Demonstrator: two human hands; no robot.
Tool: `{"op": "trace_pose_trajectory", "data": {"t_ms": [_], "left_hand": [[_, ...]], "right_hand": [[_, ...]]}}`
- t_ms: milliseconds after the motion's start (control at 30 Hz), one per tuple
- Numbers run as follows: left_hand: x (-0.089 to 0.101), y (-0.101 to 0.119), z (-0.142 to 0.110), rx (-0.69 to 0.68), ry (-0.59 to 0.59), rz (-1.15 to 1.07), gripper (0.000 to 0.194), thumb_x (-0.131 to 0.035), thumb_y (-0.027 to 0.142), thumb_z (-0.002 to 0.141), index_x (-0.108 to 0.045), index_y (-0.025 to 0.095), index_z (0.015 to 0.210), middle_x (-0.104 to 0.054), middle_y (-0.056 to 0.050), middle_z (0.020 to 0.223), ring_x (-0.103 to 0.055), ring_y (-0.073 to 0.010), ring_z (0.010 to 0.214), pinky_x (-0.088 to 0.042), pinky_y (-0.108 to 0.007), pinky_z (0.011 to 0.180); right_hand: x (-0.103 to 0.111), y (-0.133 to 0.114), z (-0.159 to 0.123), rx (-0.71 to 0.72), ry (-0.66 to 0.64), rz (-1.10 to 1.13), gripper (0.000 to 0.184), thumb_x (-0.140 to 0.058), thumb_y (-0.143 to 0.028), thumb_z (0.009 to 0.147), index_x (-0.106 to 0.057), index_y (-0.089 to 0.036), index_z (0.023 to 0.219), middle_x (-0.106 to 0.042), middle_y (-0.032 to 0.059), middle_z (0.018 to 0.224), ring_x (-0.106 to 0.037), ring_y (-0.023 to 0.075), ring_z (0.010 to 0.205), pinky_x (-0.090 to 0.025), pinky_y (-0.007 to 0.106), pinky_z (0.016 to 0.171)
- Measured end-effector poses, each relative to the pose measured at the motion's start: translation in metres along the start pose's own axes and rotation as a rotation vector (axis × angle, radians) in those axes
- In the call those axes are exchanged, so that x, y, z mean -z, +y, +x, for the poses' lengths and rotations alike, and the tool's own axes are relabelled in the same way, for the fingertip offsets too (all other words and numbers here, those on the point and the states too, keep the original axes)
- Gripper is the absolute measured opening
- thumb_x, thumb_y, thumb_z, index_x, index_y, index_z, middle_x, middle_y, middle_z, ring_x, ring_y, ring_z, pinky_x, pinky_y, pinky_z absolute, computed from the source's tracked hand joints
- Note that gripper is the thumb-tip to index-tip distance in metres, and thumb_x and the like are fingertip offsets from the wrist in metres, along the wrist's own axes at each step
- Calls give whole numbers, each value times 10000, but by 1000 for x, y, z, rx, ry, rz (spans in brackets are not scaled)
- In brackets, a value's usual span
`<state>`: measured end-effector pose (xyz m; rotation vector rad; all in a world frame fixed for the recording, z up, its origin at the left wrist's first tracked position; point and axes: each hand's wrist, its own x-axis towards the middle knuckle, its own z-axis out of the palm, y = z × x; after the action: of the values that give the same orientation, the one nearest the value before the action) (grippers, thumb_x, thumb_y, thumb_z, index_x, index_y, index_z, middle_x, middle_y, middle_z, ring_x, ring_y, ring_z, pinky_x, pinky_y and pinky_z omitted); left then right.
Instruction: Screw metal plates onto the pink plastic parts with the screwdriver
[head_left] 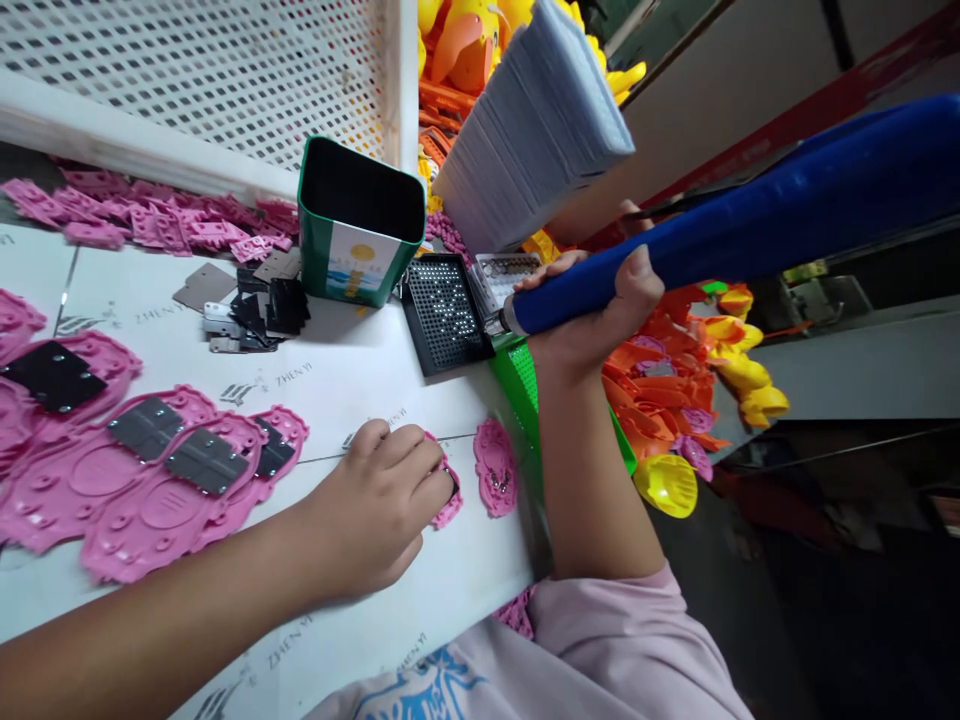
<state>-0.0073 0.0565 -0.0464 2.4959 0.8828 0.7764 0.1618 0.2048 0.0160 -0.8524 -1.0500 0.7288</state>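
Note:
My left hand (382, 500) rests on the white table with its fingers curled over a small pink plastic part (448, 505), pinning it down. Just to its right lies a second pink part (495, 480) with a metal piece on it. My right hand (592, 310) is wrapped round a long blue electric screwdriver (750, 235), whose tip points at a black screw tray (448, 312) studded with small screws.
A green tin (360, 225) stands behind the screw tray. Pink parts with dark metal plates (180, 460) lie at the left, loose metal plates (251, 310) near the tin. Orange and yellow toy parts (675, 400) fill a bin at the right. A white perforated crate (225, 90) stands at the back.

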Motion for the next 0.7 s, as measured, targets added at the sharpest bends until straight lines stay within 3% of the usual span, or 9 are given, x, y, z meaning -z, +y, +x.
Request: {"op": "trace_pose_trajectory", "data": {"t_ms": [133, 333, 533, 700], "left_hand": [[1, 2, 0, 24, -21, -13, 241, -555, 149, 706, -573, 173, 945, -627, -96, 1065, -507, -289, 1054, -297, -450, 893], [-3, -1, -2, 3, -35, 32, 260, -577, 220, 750, -581, 192, 1008, -600, -97, 1239, -416, -326, 1272, -206, -489, 1066], [-6, -3, -1, -42, -46, 95, 220, -601, 177, 785, -588, 207, 1002, -616, -96, 1229, -511, -289, 1142, -299, -425, 911], [-4, -2, 1, -3, -27, 115, 210, -618, 191, 827, -612, 239, 1032, -635, -90, 1194, -541, -256, 1025, -311, -390, 811]], "right_hand": [[0, -6, -2, -52, -12, -28, 200, -498, -462, 710, -486, -274, 778, -527, -72, 531, -534, 109, 442, -423, 244, 454], [1, -4, 0, -63, 10, -28, 359, -483, -503, 698, -493, -328, 1011, -494, -96, 521, -511, 129, 437, -406, 264, 448], [-1, 0, 1, -52, -15, -32, 331, -471, -491, 710, -500, -268, 954, -489, -83, 517, -522, 121, 422, -410, 255, 447], [-1, 2, 5, -66, 42, -49, 305, -487, -518, 687, -489, -262, 851, -454, -71, 542, -505, 112, 434, -408, 250, 464]]}}
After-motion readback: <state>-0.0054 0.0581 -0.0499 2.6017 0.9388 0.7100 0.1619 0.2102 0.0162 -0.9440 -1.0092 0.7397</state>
